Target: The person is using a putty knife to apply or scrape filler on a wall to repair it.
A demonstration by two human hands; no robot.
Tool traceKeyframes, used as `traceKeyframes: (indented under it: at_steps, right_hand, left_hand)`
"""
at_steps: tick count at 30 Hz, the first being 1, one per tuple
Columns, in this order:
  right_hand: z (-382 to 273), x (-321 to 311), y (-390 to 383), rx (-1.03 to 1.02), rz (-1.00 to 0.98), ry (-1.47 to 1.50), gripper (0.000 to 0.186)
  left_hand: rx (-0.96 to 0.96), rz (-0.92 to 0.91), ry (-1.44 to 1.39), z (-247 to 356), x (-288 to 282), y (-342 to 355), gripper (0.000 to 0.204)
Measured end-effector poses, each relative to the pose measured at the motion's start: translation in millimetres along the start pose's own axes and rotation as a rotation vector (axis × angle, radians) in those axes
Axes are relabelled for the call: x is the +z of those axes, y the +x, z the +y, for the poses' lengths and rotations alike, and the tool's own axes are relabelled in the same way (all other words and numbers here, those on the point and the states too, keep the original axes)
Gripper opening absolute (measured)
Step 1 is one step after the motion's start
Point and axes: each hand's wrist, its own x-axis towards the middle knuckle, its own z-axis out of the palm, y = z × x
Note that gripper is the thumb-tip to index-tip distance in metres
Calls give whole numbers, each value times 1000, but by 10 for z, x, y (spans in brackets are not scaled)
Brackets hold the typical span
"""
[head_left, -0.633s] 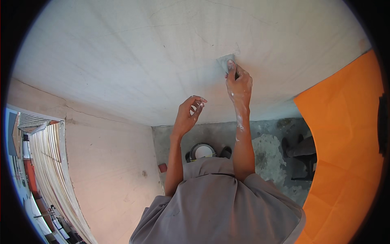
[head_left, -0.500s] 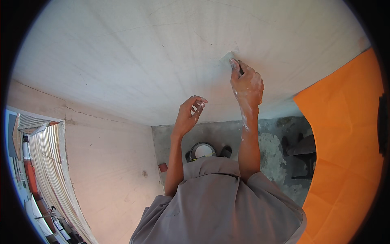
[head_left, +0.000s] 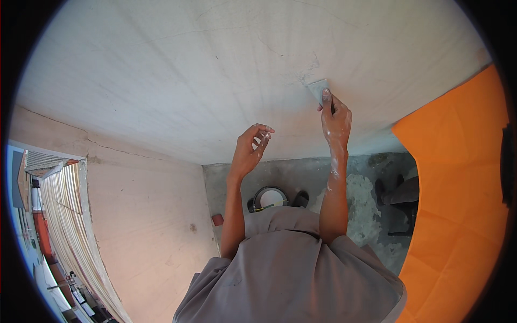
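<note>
A flat putty knife [head_left: 318,86] with a pale blade is gripped in my right hand [head_left: 337,121], thumb along its face. The blade is tilted at the wall [head_left: 177,97]; whether its edge touches cannot be told. Just above and left of it, the wall carries a grey rough patch [head_left: 308,72] with fine cracks. White paste smears my right hand and forearm. My left hand [head_left: 251,151] hovers in front of the wall, left of and lower than the right. Its fingers are loosely curled with a gap to the thumb, white on the fingertips, and nothing shows in it.
By my feet stands a round bucket [head_left: 270,198] with white contents, a dark shoe [head_left: 301,199] beside it. An orange sheet [head_left: 458,177] covers the right side, with another person's leg [head_left: 401,192] next to it. A side wall [head_left: 145,215] with a window opening borders the left.
My right hand has drawn the putty knife down and to the right, so more of the blade and the cracked patch shows. My left hand has barely moved.
</note>
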Motion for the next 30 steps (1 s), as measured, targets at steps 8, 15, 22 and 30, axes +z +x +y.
traceKeyframes:
  at_steps: [8,15,22,30]
  right_hand:
    - [-63,47,-29,-15,143,-176,48]
    - [-4,81,-103,-8,219,-164,47]
    - [73,224,-62,174,-58,126,56]
    - [-77,267,-40,-27,205,-143,49]
  left_hand:
    - [48,46,-20,-61,41,35,15]
    - [65,47,-16,-67,45,48,15]
    - [51,41,-23,-120,48,54,14]
    - [63,9,-3,-168,39,21,16]
